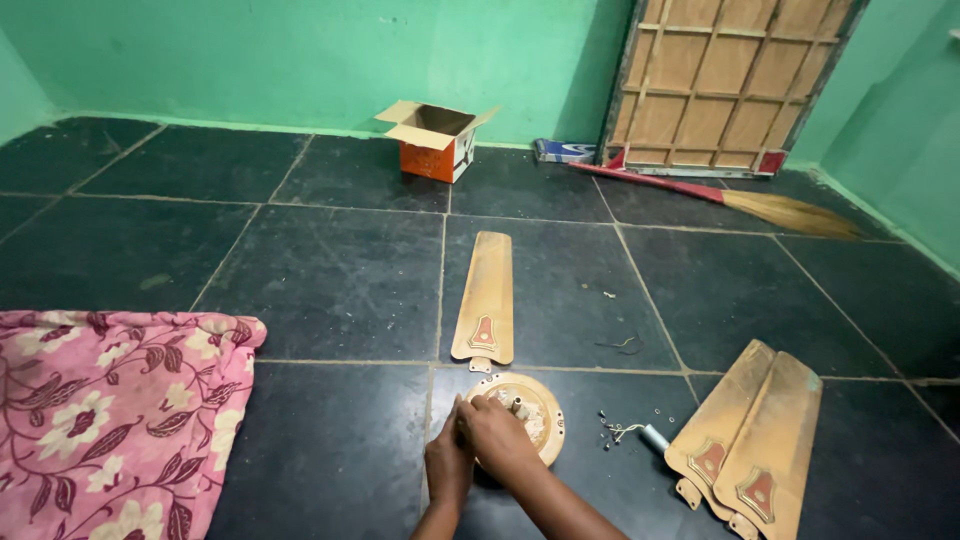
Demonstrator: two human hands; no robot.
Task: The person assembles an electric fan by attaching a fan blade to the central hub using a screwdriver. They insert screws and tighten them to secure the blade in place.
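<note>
The round fan motor housing (pixel 522 418) lies flat on the dark tiled floor (pixel 330 280) right in front of you, near the bottom middle of the view, its open face turned up with a short shaft standing at its centre. One tan fan blade (pixel 485 300) lies just beyond it, its bracket end almost touching the housing's far rim and its long axis running straight away from you towards the far wall.

Your right hand (pixel 500 438) rests on top of the housing, its fingers (pixel 484 405) curled and bunched together over the near left part of the face; whether they pinch something small you cannot tell. Your left hand (pixel 449 468) sits against the housing's left edge, fingers folded close beside the right hand, gripping the rim as far as can be seen.

Just right of the housing lies a scatter of small screws (pixel 612 428) and a short pale cylinder (pixel 656 437). Further right, two more blades (pixel 750 440) lie stacked side by side, their long axes slanting from near right to far left, bracket ends nearest you. A thin piece of wire (pixel 622 345) lies on the floor right of the single blade.

At the near left is a pink flowered cloth (pixel 105 420). Far off, against the green wall, stand an open orange cardboard box (pixel 436 140), a wooden lattice panel (pixel 730 85) and a broom (pixel 740 202) lying on the floor.
</note>
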